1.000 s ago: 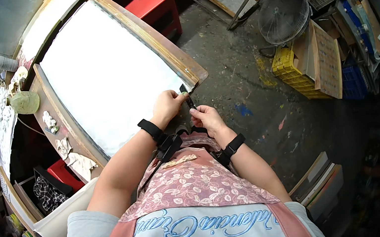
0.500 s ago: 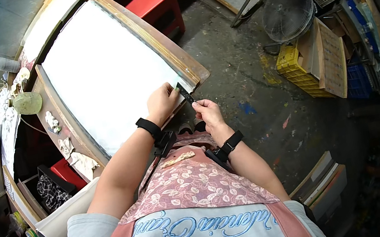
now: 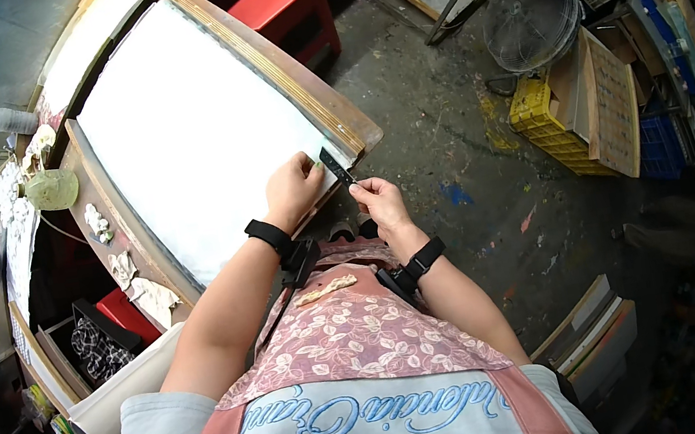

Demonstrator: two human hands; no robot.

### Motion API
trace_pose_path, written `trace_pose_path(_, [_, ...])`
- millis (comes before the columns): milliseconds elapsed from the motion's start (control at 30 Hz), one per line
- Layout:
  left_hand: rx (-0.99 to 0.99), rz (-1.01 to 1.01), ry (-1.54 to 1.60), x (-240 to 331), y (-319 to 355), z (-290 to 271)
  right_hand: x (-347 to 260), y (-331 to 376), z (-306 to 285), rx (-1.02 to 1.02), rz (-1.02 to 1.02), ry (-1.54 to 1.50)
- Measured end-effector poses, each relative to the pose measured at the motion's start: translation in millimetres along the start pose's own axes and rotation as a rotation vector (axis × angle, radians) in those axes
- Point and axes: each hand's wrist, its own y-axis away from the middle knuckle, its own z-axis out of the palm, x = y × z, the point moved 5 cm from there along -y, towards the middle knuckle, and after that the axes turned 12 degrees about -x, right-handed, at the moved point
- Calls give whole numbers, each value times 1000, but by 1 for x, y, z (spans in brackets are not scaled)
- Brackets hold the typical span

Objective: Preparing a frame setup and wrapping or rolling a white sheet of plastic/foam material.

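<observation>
A large wooden frame (image 3: 265,51) with a white stretched sheet (image 3: 176,126) lies tilted in front of me. My left hand (image 3: 293,191) rests on the sheet near the frame's lower right corner, fingers curled. My right hand (image 3: 380,202) holds a small flat dark tool (image 3: 336,166) by its lower end, the tip pointing up at the frame's corner beside my left fingers. Both wrists wear black bands.
A red stool (image 3: 289,1) stands beyond the frame. A fan (image 3: 531,21), a yellow crate (image 3: 549,128) and wooden boards sit on the stained concrete floor at right. A side shelf (image 3: 106,230) at left holds white scraps, a bottle (image 3: 9,119) and a red box.
Both hands have shifted slightly up and right along the frame's corner. The dark tool has lifted from near my left hand and now points at the frame edge.
</observation>
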Motion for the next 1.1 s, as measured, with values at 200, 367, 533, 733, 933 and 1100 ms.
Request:
trace_pose_path(200, [8,8,-10,1,0,0,7,-3,-2,71,-147,-27])
trace_pose_path(367, [13,10,-2,0,1,-1,9,-3,-5,110,-171,-14])
trace_pose_path(533, [-6,21,-16,-2,0,0,0,-5,-21,127,-188,86])
trace_pose_path(733, [0,58,-22,-2,-2,1,-21,-4,-41,27,-134,129])
trace_pose_path(933, [171,218,-76,9,17,6,-7,31,-78,77,50,49])
trace_pose_path(1100, [287,357,-228,34,24,14,-3,56,-103,122,51,3])
